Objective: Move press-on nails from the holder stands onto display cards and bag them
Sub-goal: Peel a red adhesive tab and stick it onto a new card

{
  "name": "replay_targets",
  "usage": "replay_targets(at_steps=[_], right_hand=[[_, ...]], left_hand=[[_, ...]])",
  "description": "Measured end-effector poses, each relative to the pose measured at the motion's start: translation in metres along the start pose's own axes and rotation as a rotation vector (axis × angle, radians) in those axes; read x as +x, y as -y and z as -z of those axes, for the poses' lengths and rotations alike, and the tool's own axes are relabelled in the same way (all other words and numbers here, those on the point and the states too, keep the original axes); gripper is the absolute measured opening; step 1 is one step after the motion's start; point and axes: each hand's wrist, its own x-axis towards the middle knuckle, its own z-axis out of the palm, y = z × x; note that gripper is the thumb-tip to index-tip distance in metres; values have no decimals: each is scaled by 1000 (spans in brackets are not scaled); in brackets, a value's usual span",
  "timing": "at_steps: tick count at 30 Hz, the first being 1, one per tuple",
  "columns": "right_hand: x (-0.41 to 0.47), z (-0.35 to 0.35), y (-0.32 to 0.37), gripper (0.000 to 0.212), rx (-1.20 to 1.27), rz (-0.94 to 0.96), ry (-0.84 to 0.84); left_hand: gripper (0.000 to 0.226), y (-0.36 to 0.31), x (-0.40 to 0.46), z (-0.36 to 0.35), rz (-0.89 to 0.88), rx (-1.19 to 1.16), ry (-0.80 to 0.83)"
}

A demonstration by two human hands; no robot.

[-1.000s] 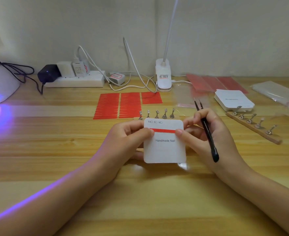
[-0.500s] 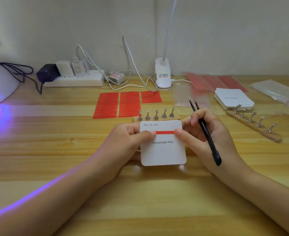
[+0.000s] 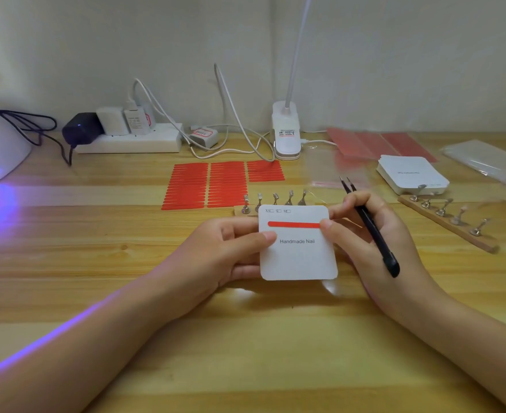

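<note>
Fingers: we find the left hand (image 3: 216, 257) pinching the card (image 3: 297, 257) by its left edge, thumb on its face, just above the counter (image 3: 245, 353). The right hand (image 3: 364, 234) grips tweezers (image 3: 373, 234), its thumb on the strip's (image 3: 293, 224) right end. Since a second ago the card has dropped lower and the left thumb has slid off the strip. We judge the strip seated; the stand (image 3: 275, 201) behind awaits unloading.

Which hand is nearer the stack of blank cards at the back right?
The right. The right hand, gripping the tweezers, sits just in front and to the left of the card stack. The left hand holds the display card from its far side.
</note>
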Motion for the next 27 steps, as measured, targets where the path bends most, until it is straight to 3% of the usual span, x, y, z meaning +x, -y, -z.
replay_targets(at_steps=[10,15,18,21,27], right_hand=[[-1,-1,0,31,-66,31,12],[1,1,4,6,-160,146,-149],[3,4,7,37,-81,126,-246],[1,4,9,60,-169,127,-191],[-2,4,9,75,-157,96,-215]], left_hand=[[28,3,1,-3,-41,88,-132],[28,5,2,-2,-76,107,-164],[29,6,2,-2,-84,122,-158],[28,6,2,-2,-82,156,-171],[24,7,1,-4,-68,228,-195]])
